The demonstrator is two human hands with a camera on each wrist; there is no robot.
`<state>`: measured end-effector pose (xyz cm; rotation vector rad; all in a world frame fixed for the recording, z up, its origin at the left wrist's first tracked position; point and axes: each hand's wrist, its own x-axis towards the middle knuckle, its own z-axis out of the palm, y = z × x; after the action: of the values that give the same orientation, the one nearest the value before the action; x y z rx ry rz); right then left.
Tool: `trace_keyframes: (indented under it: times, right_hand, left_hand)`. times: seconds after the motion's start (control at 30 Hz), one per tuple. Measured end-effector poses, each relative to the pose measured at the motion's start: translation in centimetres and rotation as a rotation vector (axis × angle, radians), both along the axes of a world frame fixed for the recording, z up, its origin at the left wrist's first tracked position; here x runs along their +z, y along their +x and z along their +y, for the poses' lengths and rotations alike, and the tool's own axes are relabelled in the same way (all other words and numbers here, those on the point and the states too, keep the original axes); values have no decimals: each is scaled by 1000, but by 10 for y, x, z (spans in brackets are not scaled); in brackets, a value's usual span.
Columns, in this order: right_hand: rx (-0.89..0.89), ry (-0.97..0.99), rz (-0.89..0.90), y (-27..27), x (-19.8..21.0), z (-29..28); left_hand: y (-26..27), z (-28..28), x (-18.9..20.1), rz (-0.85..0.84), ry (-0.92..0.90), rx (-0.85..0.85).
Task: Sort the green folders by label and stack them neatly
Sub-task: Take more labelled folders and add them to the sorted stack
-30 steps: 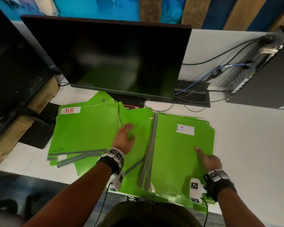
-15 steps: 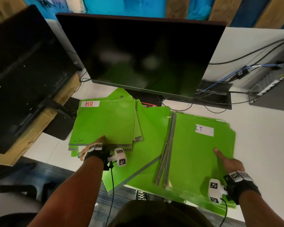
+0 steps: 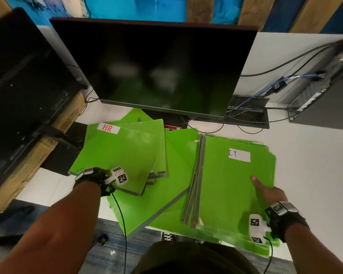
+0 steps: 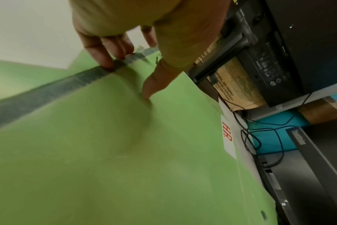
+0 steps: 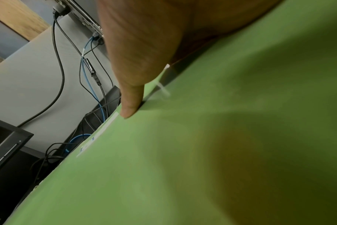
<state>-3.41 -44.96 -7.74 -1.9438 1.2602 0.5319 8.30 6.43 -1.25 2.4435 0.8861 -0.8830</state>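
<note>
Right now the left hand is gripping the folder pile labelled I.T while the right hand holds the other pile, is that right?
Not quite: the left hand grips the pile labelled HR, as the left wrist view shows, thumb on top and fingers over its edge. The right hand holds the other pile, labelled I.T.

Two green folder stacks (image 3: pixel 117 153), two labels (image 3: pixel 108 128), two monitors (image 3: pixel 156 68), two hands (image 3: pixel 267 191).
</note>
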Motion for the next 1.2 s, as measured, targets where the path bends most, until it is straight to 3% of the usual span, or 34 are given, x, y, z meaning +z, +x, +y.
trace_keyframes:
  times: [0.03, 0.1, 0.2, 0.3, 0.33, 0.43, 0.53, 0.57, 0.6, 0.7, 0.77, 0.87, 1.03, 1.1, 1.17, 1.2]
  right_hand:
    - [-2, 1, 0, 1, 0, 0]
    - [2, 2, -1, 1, -1, -1]
    - [-3, 10, -8, 0, -1, -1]
    - [-5, 8, -21, 0, -2, -2]
    - [-2, 1, -26, 0, -2, -2]
    - [1, -6, -14, 0, -3, -2]
    - [-3, -1, -25, 0, -4, -4]
    - [-3, 1, -28, 0, -5, -4]
    - [-2, 1, -32, 0, -6, -5]
    - [-2, 3, -23, 1, -7, -6]
    - [-9, 8, -20, 1, -6, -7]
    - [-15, 11, -28, 2, -7, -8]
    - [-23, 7, -41, 0, -8, -7]
    - [-23, 3, -50, -1, -8, -6]
    - [-20, 3, -51, -1, -9, -6]
    - [-18, 3, -52, -1, -9, -6]
  left_hand:
    - [1, 1, 6, 86, 52, -95]
    - [2, 6, 3, 160, 58, -103]
    - [7, 7, -24, 118, 138, -69]
    - [30, 52, -125, 2, 53, 76]
    - [33, 56, -148, -38, 13, 230]
    - [14, 18, -96, -15, -22, 381]
    - [20, 36, -118, 22, -44, 372]
    - [30, 56, -146, -63, -57, 344]
    - [35, 61, -144, -97, -124, 329]
    - [22, -1, -39, -27, -210, 350]
    - [8, -20, -9, -8, -239, 329]
    - [5, -8, -24, -26, -279, 379]
    - [-4, 7, -27, -27, -84, 46]
    - [-6, 20, -33, -12, -25, -6]
    - [0, 52, -62, -66, -92, 84]
    - [-3, 55, -63, -99, -213, 211]
